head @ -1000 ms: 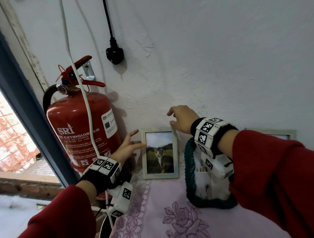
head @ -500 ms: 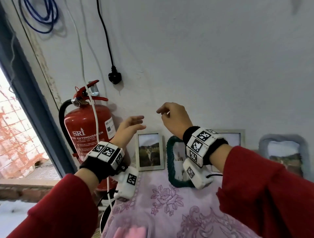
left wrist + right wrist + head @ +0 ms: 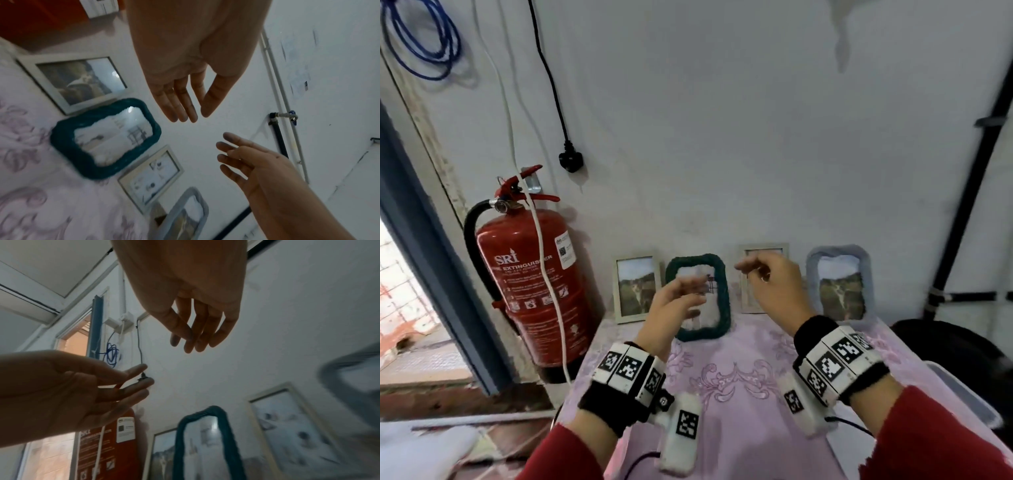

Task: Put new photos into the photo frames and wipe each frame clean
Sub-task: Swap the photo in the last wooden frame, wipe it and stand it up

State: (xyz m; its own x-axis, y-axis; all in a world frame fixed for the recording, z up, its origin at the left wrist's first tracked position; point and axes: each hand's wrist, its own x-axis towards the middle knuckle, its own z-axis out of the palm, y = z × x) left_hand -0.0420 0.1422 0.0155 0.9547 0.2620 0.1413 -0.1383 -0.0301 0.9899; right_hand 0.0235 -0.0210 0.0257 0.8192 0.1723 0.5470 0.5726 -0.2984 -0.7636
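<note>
Several photo frames lean on the wall at the back of a lilac floral tablecloth [image 3: 739, 407]: a white frame [image 3: 635, 289], a teal rope frame [image 3: 717, 270], a second white frame [image 3: 765, 248] and a pale grey-blue frame [image 3: 839, 284]. My left hand [image 3: 679, 296] hovers in front of the teal frame [image 3: 102, 138] with straight fingers, touching nothing. My right hand [image 3: 763, 279] hangs in front of the second white frame [image 3: 150, 177], fingers relaxed and empty. In the right wrist view, both the right hand [image 3: 195, 331] and the left hand [image 3: 82, 386] hold nothing.
A red fire extinguisher [image 3: 530, 281] stands left of the table with a white cable [image 3: 551, 291] hanging across it. A black plug [image 3: 570, 161] dangles on the wall above. A dark round object [image 3: 955, 356] and a white bin edge [image 3: 962, 394] sit at the right.
Both hands have drawn back from the left white frame and shifted right, away from the wall. The head view has pulled back, bringing all the frames into sight.
</note>
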